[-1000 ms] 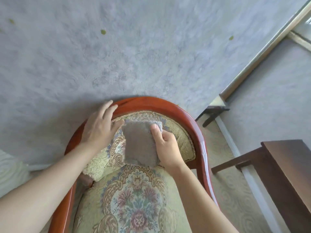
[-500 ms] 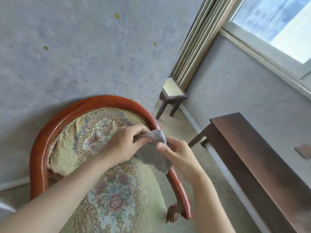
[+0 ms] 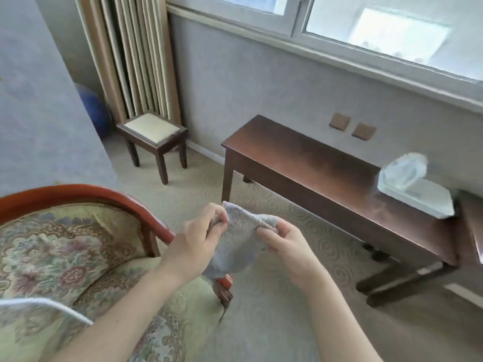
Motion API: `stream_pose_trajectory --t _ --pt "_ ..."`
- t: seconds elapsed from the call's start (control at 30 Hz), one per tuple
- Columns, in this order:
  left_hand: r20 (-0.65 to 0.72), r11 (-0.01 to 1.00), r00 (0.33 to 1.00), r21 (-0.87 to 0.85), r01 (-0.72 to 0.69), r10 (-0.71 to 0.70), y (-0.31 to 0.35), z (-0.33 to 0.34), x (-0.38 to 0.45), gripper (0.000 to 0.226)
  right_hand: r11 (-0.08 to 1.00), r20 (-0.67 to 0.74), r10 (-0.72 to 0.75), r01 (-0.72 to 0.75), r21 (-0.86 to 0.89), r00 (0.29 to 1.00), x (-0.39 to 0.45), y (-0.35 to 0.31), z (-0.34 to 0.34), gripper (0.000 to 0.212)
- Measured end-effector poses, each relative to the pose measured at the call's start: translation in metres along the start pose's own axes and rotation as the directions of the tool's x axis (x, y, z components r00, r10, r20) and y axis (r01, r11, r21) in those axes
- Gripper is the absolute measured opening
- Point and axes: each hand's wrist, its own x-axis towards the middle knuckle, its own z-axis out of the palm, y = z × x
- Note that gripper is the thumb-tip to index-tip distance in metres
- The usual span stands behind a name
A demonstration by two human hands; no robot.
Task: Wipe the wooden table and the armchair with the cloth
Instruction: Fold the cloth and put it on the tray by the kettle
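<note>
Beneath the window waits the wooden table, your armchair at left. Your left hand and right hand pinch the cloth in mid-air; refold it flat before wiping. On the table, a white box gapes, contents unclear.

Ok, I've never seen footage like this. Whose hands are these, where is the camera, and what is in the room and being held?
There is no machine here. A person wears a wide-angle camera on the head, looking forward and down, so the arms enter from the bottom. The left hand and right hand hold a grey cloth stretched between them in the air. Lower left is the armchair, red wood with floral upholstery. To the right stands the wooden table under the window, carrying a white packet. A small stool stands by the curtain.
</note>
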Motion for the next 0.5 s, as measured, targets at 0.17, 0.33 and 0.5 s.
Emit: stream_pose_trajectory --t 0.17,0.33,0.5 --pt "0.275 0.986 0.955 -0.092 0.138 -0.108 0.044 0.105 0.039 0.036 0.997 -0.322 0.076 -0.067 0.038 0.944 -0.015 0.029 -0.109 0.018" --pt "0.373 0.994 0.923 -0.019 0.107 -0.092 0.102 0.214 0.087 0.056 0.996 -0.383 0.063 -0.034 0.083 0.921 -0.042 0.046 -0.239 0.044" --pt "0.398 0.999 0.916 -0.014 0.049 -0.039 0.161 0.314 0.131 0.044 0.997 -0.416 0.05 -0.02 0.077 0.908 -0.071 0.048 -0.346 0.052"
